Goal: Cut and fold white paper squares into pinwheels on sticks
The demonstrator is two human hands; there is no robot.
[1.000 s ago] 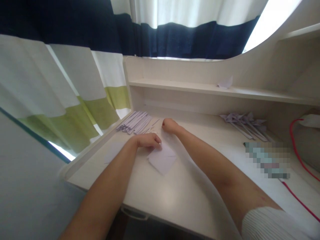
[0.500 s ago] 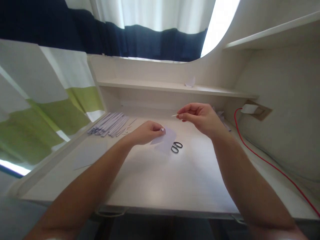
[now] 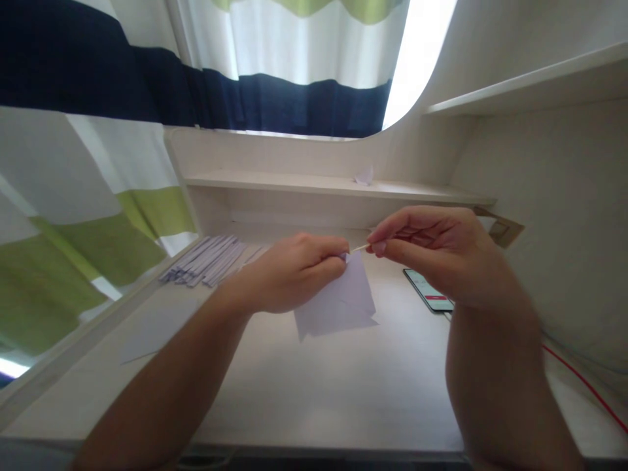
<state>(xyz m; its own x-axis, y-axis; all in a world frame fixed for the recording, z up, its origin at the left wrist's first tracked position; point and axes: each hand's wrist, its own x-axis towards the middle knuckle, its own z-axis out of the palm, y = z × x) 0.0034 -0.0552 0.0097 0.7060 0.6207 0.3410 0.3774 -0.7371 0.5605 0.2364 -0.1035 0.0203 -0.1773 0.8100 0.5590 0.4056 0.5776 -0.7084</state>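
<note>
My left hand (image 3: 304, 271) is closed, pinching the top of a folded sheet of white paper (image 3: 338, 307) between thumb and fingers. The paper hangs below that hand, its lower corners spread over the desk. My right hand (image 3: 426, 252) is closed in a pinch on a thin pale stick (image 3: 362, 248). The stick points left, and its tip is close to the paper's pinched top; whether the two touch I cannot tell. No scissors show now.
A row of narrow paper strips (image 3: 203, 261) lies at the back left of the white desk (image 3: 294, 392). Nearer lies a flat paper sheet (image 3: 157, 330). A phone (image 3: 426, 291) rests beside my right wrist. A red cable (image 3: 583, 386) runs at the right. A paper scrap (image 3: 364, 176) is on the shelf (image 3: 275, 184).
Both hands have come closer to the camera, and the stick has come nearer the paper at my left hand. The paper has moved in front of where the scissors were. The phone has come into view.
</note>
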